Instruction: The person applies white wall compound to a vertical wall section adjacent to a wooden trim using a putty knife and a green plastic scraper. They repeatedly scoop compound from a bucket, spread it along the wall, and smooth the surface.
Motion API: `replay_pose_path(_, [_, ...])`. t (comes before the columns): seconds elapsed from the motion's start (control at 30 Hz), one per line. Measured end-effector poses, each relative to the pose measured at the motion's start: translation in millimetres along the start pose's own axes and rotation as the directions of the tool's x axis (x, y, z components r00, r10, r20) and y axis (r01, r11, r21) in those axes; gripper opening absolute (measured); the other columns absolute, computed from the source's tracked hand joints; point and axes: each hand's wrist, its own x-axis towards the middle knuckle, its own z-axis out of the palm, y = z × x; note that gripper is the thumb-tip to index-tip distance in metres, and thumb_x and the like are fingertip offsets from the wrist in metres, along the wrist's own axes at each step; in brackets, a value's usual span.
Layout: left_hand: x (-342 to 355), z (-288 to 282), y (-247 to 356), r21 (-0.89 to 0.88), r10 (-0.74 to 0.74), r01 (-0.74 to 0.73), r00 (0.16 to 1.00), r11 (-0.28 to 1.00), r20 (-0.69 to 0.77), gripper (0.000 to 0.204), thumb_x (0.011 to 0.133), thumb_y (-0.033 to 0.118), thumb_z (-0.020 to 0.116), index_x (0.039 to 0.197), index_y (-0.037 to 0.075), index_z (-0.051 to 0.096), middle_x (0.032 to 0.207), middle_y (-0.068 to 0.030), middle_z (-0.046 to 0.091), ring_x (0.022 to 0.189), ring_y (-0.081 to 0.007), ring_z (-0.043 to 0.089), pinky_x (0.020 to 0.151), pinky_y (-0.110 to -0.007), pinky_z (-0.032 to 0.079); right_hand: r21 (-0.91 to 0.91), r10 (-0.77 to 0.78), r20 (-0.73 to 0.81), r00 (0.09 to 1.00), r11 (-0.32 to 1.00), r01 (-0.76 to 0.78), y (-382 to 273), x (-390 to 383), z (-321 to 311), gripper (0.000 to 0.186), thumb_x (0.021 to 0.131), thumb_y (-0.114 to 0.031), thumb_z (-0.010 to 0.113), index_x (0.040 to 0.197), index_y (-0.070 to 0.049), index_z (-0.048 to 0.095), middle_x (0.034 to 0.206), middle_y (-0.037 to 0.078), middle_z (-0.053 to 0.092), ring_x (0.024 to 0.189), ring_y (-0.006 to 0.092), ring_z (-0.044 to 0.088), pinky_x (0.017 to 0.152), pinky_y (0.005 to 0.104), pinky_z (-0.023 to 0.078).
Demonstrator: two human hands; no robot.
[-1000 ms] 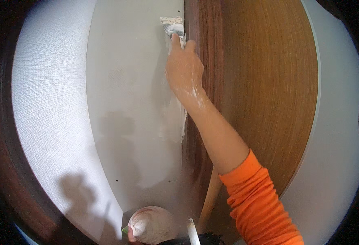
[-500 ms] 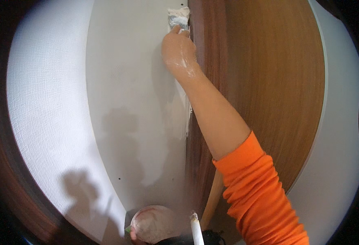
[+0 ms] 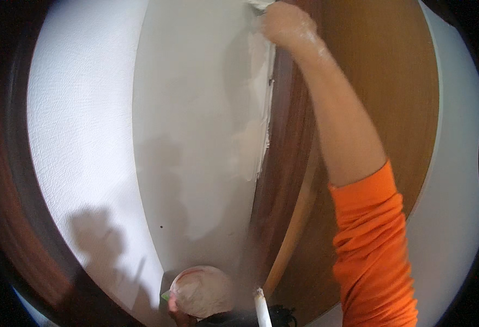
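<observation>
4 upright surfaces fill most of the view. The grey panel in the middle is flat and matte. To its right, past reddish-brown wood trim, stands a wood panel with fine lengthwise grain. The white wall on the left has a crinkled, fabric-like relief and carries a soft-edged shadow; the pale wall on the right looks smooth.

An orange sleeve bunches in folds around the right forearm. Creamy filler runs down the panel's right edge beside the trim, smeared thin on the panel side and ragged along the seam. Low down, a round bowl contains pinkish-white paste.

The right hand, dusted white at the wrist, is closed around a scraper at the top edge, its blade only partly in view near the seam. A white stick with a rough, darker tip rises from below. The left hand, mostly hidden, grips the bowl's left rim. 1 small dark hole dots the panel.
</observation>
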Motion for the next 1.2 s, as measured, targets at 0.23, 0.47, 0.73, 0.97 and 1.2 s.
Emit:
replay_pose_path(0.23, [9.3, -43.9, -35.3, -0.177, -0.152, 0.144, 0.988, 0.974, -0.03, 0.065, 0.101, 0.052, 0.042, 0.141, 0.001, 0.052, 0.135, -0.0195, 0.059, 0.118, -0.0343, 0.062, 0.099, -0.048, 0.052, -0.103, -0.028, 0.156, 0.987, 0.994, 0.044, 9.9, 0.9, -4.1, 0.028, 0.09, -0.016, 0.057, 0.103, 0.002, 0.073, 0.103, 0.029, 0.072, 0.099, 0.0428, 0.071, 0.09, 0.0518, 0.056])
replay_pose_path(0.47, [15.4, -14.2, -23.0, -0.317, -0.11, 0.108, 0.994, 0.942, 0.009, 0.066, 0.101, 0.05, 0.044, 0.14, -0.003, 0.05, 0.132, -0.0187, 0.06, 0.118, -0.0331, 0.062, 0.099, -0.047, 0.052, 0.015, 0.018, 0.18, 0.983, 1.0, -0.021, 0.9, -37.7, 24.0, 0.029, 0.091, -0.017, 0.056, 0.106, 0.003, 0.071, 0.104, 0.03, 0.071, 0.1, 0.044, 0.07, 0.091, 0.0528, 0.055])
replay_pose_path(0.73, [-0.3, 23.0, 2.5, -0.305, -0.077, 0.025, 0.984, 0.952, -0.16, 0.068, 0.098, 0.05, 0.048, 0.139, -0.004, 0.051, 0.132, -0.0199, 0.06, 0.119, -0.0342, 0.062, 0.098, -0.047, 0.052, 0.127, 0.144, 0.17, 0.975, 0.978, -0.167, -28.7, -91.8, 46.1, 0.038, 0.096, -0.01, 0.052, 0.13, 0.006, 0.056, 0.118, 0.032, 0.063, 0.108, 0.0489, 0.065, 0.093, 0.0541, 0.054])
replay_pose_path(0.97, [16.5, -29.5, -31.0, -0.311, -0.085, 0.093, 0.996, 0.946, 0.041, 0.068, 0.098, 0.05, 0.047, 0.14, -0.004, 0.051, 0.134, -0.0194, 0.06, 0.12, -0.0334, 0.062, 0.1, -0.047, 0.052, 0.171, 0.139, 0.144, 0.98, 0.972, -0.163, -48.9, -117.0, 11.7, 0.04, 0.096, -0.011, 0.052, 0.132, 0.005, 0.055, 0.114, 0.032, 0.063, 0.107, 0.049, 0.065, 0.092, 0.0535, 0.054])
replay_pose_path(1.2, [47.3, -79.9, -60.4, -0.288, -0.151, 0.187, 0.978, 0.939, 0.144, 0.065, 0.1, 0.047, 0.044, 0.14, -0.004, 0.051, 0.134, -0.02, 0.06, 0.12, -0.034, 0.062, 0.101, -0.047, 0.052, 0.074, 0.11, 0.108, 0.988, 0.99, -0.118, -49.0, -53.5, 17.8, 0.041, 0.095, -0.012, 0.052, 0.133, 0.003, 0.055, 0.111, 0.031, 0.065, 0.105, 0.0492, 0.066, 0.092, 0.0548, 0.054])
